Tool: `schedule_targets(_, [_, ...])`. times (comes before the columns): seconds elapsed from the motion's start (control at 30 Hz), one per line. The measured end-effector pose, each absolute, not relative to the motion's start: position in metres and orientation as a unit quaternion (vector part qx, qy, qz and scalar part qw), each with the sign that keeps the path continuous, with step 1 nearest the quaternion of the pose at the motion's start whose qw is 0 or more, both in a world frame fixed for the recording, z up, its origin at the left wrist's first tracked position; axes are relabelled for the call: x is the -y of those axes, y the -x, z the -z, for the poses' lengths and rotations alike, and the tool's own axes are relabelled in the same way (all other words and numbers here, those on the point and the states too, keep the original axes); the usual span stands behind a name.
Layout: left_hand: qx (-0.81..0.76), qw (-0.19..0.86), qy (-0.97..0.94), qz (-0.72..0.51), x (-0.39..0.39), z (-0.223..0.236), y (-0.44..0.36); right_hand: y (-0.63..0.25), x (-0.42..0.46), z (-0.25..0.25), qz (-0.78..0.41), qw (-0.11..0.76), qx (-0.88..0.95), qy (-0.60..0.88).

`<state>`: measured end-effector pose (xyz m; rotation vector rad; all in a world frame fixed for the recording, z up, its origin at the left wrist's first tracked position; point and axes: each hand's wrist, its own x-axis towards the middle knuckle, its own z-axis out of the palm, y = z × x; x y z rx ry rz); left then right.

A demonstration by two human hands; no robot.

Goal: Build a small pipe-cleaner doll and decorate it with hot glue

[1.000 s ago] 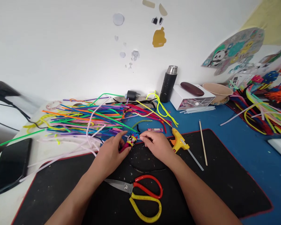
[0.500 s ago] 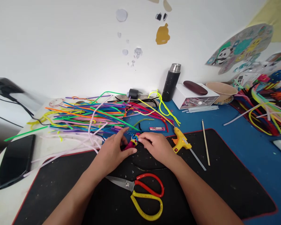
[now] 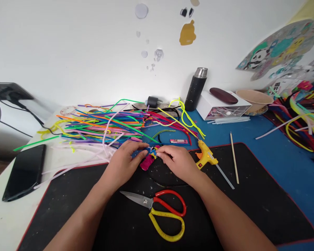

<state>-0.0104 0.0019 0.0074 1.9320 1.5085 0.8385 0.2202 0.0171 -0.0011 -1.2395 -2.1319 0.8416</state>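
A small pipe-cleaner figure (image 3: 148, 159), magenta with blue and yellow bits at its top, sits at the far edge of the black mat (image 3: 68, 205). My left hand (image 3: 124, 162) pinches its left side, thumb and fingers closed round it. My right hand (image 3: 176, 161) pinches the blue top from the right. Both hands meet over the figure, which is partly hidden by the fingers.
Red-and-yellow scissors (image 3: 161, 211) lie just below my hands. A yellow glue gun (image 3: 206, 157) and a wooden stick (image 3: 234, 157) lie to the right. A heap of coloured pipe cleaners (image 3: 102, 127) spreads behind. A phone (image 3: 24, 170) is at left, a black flask (image 3: 197, 89) at the back.
The figure has been turned in my hands: its yellow face showed before, now mostly magenta shows. Both hands stay on it. The camera view has shifted slightly left.
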Motion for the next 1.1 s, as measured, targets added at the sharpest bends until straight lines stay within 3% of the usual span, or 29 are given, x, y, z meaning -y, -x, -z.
schedule_targets(0.5, [-0.547,0.246,-0.731,-0.326,-0.002,-0.005,0.008,-0.219,-0.013,-0.005,-0.333,0.279,0.763,0.479])
schedule_targets(0.8, [-0.513,0.197,-0.767,-0.331,-0.001,-0.004,0.007,-0.222,-0.016,0.004,-0.401,0.364,0.682,0.490])
schedule_targets(1.1, [-0.483,0.217,-0.779,-0.335,0.005,-0.005,-0.002,-0.214,-0.011,-0.003,-0.458,0.329,0.688,0.457])
